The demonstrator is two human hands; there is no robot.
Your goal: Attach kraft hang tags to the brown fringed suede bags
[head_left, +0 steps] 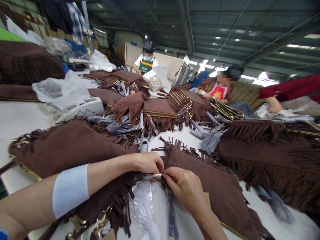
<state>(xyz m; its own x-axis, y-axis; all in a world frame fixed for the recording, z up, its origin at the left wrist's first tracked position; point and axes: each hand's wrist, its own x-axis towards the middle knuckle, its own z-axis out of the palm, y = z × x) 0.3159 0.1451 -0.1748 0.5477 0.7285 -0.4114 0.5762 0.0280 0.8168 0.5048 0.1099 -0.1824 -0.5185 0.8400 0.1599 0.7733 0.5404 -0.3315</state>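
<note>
My left hand (150,164) is closed, its fingers curled around a slim, shiny piece (150,175) whose kind I cannot make out. Fingertip to fingertip with it, my right hand (183,183) pinches at the tip of that piece, beside the edge of a brown fringed bag (200,170). Whatever lies between the right fingertips is too small to name. Under my left forearm rests another brown fringed bag (67,143) with gold clasps (102,216). Clear plastic wrap (143,203) lies on the table below my hands.
More brown fringed bags (156,108) with gold zippers are piled across the white table (182,216). A large bag (265,156) is on the right. Plastic bags (63,90) lie at the left. A person in a green apron (145,66) and other people work around the far side.
</note>
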